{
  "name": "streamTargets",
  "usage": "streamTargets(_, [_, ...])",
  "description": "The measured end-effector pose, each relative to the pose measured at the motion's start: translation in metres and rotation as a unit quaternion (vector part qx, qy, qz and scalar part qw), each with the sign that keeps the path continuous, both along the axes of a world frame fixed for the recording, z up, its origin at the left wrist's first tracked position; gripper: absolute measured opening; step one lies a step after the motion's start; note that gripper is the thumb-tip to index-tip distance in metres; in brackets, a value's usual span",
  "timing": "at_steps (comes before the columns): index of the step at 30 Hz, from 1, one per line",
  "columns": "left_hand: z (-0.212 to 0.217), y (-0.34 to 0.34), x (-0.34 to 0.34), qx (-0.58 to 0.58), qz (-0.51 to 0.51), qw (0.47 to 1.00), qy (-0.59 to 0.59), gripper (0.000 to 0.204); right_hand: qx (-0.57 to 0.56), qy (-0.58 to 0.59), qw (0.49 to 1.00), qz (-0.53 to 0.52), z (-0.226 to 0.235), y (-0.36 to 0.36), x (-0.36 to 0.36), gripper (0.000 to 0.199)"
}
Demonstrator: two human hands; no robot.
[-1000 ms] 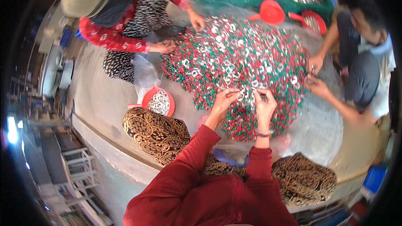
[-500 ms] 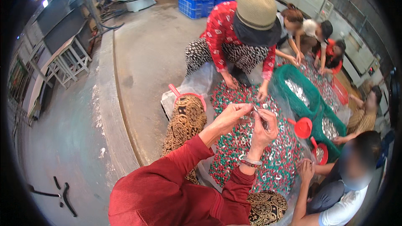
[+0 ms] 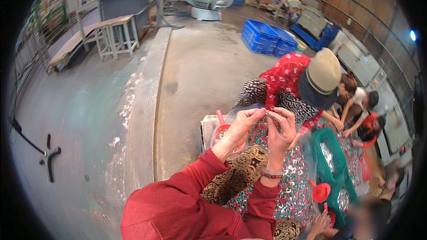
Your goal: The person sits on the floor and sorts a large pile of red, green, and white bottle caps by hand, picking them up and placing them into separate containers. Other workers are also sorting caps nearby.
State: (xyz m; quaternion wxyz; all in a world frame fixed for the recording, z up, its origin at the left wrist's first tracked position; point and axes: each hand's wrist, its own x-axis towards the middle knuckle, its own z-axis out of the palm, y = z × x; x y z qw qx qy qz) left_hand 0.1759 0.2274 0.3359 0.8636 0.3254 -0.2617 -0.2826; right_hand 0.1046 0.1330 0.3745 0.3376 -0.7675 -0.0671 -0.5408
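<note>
My left hand and my right hand meet at their fingertips, raised in front of me. Between them they pinch a small silvery metal piece; its exact shape is too small to make out. Below and beyond them spreads a heap of small red and green pieces mixed with pale metal bits. Left of the heap, partly behind my left wrist, sits a red scoop with small pieces in it.
A co-worker in a red patterned top crouches across the heap; others sit along the right. Green net-lined baskets hold silvery pieces. Another red scoop lies near them. Blue crates stand behind, and a concrete ledge runs at left.
The view has swung left and upward, so the heap and co-workers appear farther right and lower. My hands stay pinched together at the small piece.
</note>
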Motion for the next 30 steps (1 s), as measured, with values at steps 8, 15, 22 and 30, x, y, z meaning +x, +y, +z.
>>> streamTargets(8, [0.004,0.075,0.015,-0.047,0.058,0.994,0.084,0.027,0.006,0.011,0.994,0.113,0.004,0.062,0.040,0.018])
streamTargets(15, [0.004,0.084,0.016,-0.058,0.035,0.991,0.113,0.026,0.015,0.036,0.994,0.101,0.009,0.070,0.038,0.015])
streamTargets(22, [-0.007,0.083,0.025,-0.059,0.046,0.988,0.134,0.024,0.055,0.080,0.987,0.125,0.005,0.071,0.046,0.009])
streamTargets(30, [-0.009,0.088,0.031,-0.017,0.018,0.996,0.091,0.030,0.204,0.123,0.952,0.191,-0.012,0.054,0.049,0.007])
